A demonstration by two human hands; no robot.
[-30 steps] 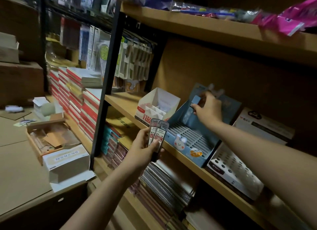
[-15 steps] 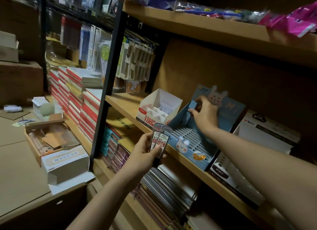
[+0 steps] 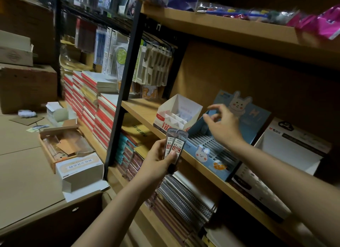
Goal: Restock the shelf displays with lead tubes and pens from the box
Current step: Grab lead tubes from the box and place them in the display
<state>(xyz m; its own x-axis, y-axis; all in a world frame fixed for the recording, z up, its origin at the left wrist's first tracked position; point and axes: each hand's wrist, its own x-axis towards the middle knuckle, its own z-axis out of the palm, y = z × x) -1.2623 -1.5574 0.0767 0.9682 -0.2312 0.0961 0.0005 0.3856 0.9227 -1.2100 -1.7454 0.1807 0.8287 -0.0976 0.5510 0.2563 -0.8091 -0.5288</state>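
The left hand [image 3: 158, 163] grips two lead tubes [image 3: 174, 145] upright, thumb across their labels, in front of the shelf [image 3: 139, 108] edge — just below the white display [image 3: 177, 114], which stands on the shelf with its compartments showing no contents. The right hand [image 3: 223, 126] hangs over the blue display [image 3: 217, 151] with fingers loosely spread and holding nothing, beside the rabbit backing card [image 3: 239, 105]. An open box [image 3: 60, 145] sits on the cardboard surface [image 3: 24, 173] to the left — well apart from both hands.
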